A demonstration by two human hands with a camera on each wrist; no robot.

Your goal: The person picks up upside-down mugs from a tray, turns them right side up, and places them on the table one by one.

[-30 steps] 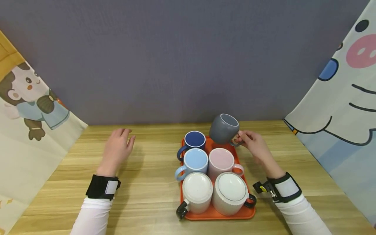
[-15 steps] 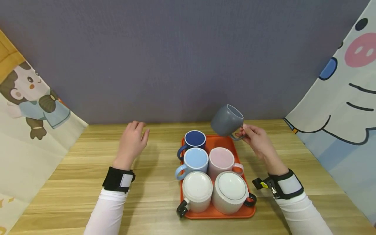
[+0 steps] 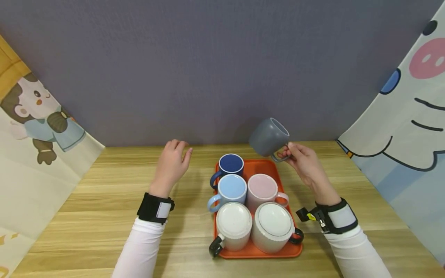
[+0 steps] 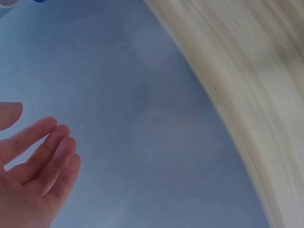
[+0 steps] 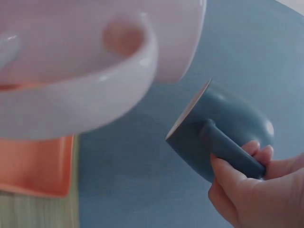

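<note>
By its handle, my right hand (image 3: 306,162) holds a dark grey mug (image 3: 267,138) tilted above the back of the orange tray (image 3: 263,166). In the right wrist view the fingers and thumb pinch the handle of that grey mug (image 5: 232,123). My left hand (image 3: 171,164) hovers over the table left of the tray, fingers relaxed and nothing in them; the left wrist view shows the same loose fingers (image 4: 42,152). Upside down on the tray stand a navy mug (image 3: 231,164), a light blue mug (image 3: 231,188), a pink mug (image 3: 262,188) and two white mugs (image 3: 233,224) with black handles.
The wooden table (image 3: 97,208) runs back to a grey wall panel (image 3: 174,77). Printed curtains (image 3: 413,127) hang at both sides. A pink mug with its handle (image 5: 118,104) fills the near upper left of the right wrist view.
My right hand has lifted the grey mug up off the tray's back right corner and tipped it further. My left hand has moved right, toward the tray.
</note>
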